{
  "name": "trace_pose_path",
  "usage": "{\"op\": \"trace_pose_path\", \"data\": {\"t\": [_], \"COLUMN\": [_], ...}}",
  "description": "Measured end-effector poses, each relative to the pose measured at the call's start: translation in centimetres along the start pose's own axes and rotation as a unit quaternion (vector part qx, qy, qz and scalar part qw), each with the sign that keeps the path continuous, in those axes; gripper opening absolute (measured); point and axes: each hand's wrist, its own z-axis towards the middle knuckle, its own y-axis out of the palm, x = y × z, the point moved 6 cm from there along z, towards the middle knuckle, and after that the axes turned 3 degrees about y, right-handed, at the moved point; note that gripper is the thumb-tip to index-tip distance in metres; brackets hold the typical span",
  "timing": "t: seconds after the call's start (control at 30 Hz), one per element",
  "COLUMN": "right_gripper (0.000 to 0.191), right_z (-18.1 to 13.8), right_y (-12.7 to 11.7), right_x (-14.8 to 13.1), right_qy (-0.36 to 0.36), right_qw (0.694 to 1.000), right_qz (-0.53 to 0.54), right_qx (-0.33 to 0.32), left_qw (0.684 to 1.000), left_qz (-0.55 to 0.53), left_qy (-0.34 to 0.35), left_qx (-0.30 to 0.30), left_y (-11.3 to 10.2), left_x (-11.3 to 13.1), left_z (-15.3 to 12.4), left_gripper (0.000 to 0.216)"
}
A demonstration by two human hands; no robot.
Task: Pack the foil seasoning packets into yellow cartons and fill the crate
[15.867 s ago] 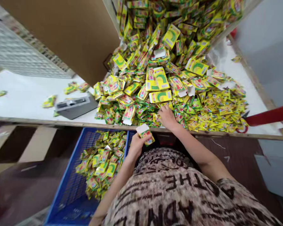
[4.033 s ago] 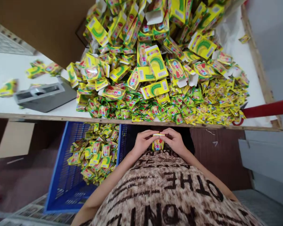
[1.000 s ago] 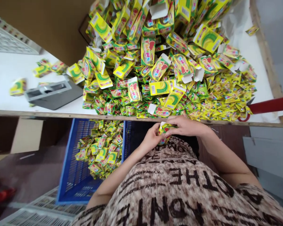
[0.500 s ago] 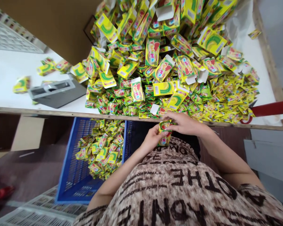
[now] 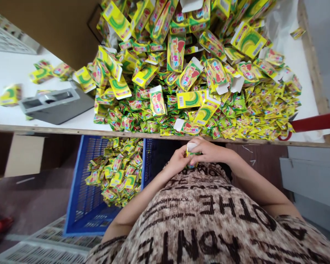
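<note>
Both my hands meet just below the table's front edge, closed round one small yellow-green carton (image 5: 191,151) with its white flap up. My left hand (image 5: 176,162) grips it from the left, my right hand (image 5: 211,151) covers it from the right. Most of the carton is hidden by my fingers. Right above my hands, on the table (image 5: 44,126), lies a big heap of the same yellow cartons (image 5: 181,66) and small sachets (image 5: 253,117).
A blue plastic crate (image 5: 79,205) holding several filled packs stands on the floor at my left. A grey tape dispenser (image 5: 55,104) sits on the table's left part, near a few loose cartons. A red handle (image 5: 313,123) juts in from the right. Brown cardboard (image 5: 57,25) leans behind the heap.
Half a second ago the carton stood more exposed between my fingers; now both hands have closed tighter over it and drawn it slightly down toward my body.
</note>
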Motion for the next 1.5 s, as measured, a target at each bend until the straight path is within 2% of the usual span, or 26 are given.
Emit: {"op": "trace_pose_path", "data": {"t": [0.03, 0.1, 0.17, 0.2, 0.3, 0.37, 0.43, 0.47, 0.53, 0.6, 0.67, 0.7, 0.87, 0.97, 1.07, 1.2, 1.3, 1.4, 1.5], "right_gripper": [0.022, 0.023, 0.027, 0.028, 0.03, 0.032, 0.029, 0.026, 0.022, 0.024, 0.026, 0.026, 0.027, 0.026, 0.026, 0.029, 0.026, 0.02, 0.021], "right_z": [-0.1, -0.7, -1.7, -2.1, -2.3, -2.0, -1.6, -1.6, -1.6, -1.8, -1.9, -1.9, -1.7, -1.9, -2.4, -2.5, -2.8, -3.6, -4.3], "right_y": [0.0, -0.4, -0.3, 0.2, 2.8, 4.4, 5.2, 5.3, 4.7, 3.9, 3.6, 3.6, 3.6, 3.5, 3.4, 3.6, 3.4, 3.2, 4.1], "right_x": [0.1, 0.9, 2.5, 3.4, 4.6, 4.8, 4.7, 4.7, 4.6, 4.3, 4.0, 4.1, 4.8, 4.7, 4.4, 4.5, 4.4, 3.4, 2.6], "right_qy": [0.003, 0.03, 0.097, 0.135, 0.219, 0.252, 0.273, 0.274, 0.251, 0.215, 0.196, 0.196, 0.205, 0.2, 0.19, 0.181, 0.15, 0.059, 0.004], "right_qw": [0.999, 0.984, 0.935, 0.902, 0.811, 0.765, 0.739, 0.737, 0.758, 0.793, 0.819, 0.821, 0.798, 0.807, 0.819, 0.829, 0.857, 0.905, 0.937], "right_qz": [0.024, 0.119, 0.256, 0.325, 0.493, 0.562, 0.591, 0.588, 0.552, 0.493, 0.451, 0.446, 0.474, 0.458, 0.439, 0.445, 0.397, 0.276, 0.186], "right_qx": [0.03, 0.13, 0.227, 0.251, 0.228, 0.189, 0.174, 0.187, 0.241, 0.287, 0.297, 0.297, 0.311, 0.314, 0.319, 0.285, 0.292, 0.319, 0.295], "left_qw": [1.0, 0.996, 0.986, 0.978, 0.958, 0.954, 0.955, 0.959, 0.973, 0.986, 0.989, 0.989, 0.99, 0.991, 0.987, 0.975, 0.97, 0.967, 0.971], "left_qz": [-0.02, -0.083, -0.161, -0.198, -0.267, -0.27, -0.254, -0.24, -0.191, -0.114, -0.046, -0.026, -0.01, 0.038, 0.122, 0.181, 0.193, 0.206, 0.201], "left_qy": [-0.004, -0.021, -0.044, -0.056, -0.095, -0.13, -0.152, -0.148, -0.104, -0.043, -0.004, 0.003, 0.01, 0.027, 0.066, 0.121, 0.141, 0.148, 0.125], "left_qx": [0.004, 0.014, 0.028, 0.035, 0.036, 0.019, 0.018, 0.031, 0.074, 0.117, 0.142, 0.146, 0.14, 0.127, 0.086, 0.053, 0.045, 0.026, 0.024], "left_y": [-0.1, -0.1, -0.2, -0.2, -0.2, -0.1, -0.3, -0.5, -1.4, -2.3, -2.8, -2.9, -2.7, -2.7, -2.4, -2.2, -2.4, -2.4, -2.2], "left_x": [-0.1, -0.4, -0.6, -0.6, -0.6, -0.6, -0.6, -0.6, -0.4, 0.0, 0.2, 0.2, 0.4, 0.8, 1.4, 2.3, 2.4, 1.6, 0.1], "left_z": [-0.1, -0.4, -0.8, -0.9, -1.1, -0.9, -0.6, -0.5, -0.2, -0.1, -0.2, -0.2, 0.4, 0.6, 0.4, -0.1, -0.5, -1.2, -1.5], "left_gripper": [0.044, 0.046, 0.048, 0.048, 0.045, 0.039, 0.037, 0.036, 0.034, 0.031, 0.029, 0.028, 0.036, 0.027, 0.018, 0.016, 0.015, 0.018, 0.024]}}
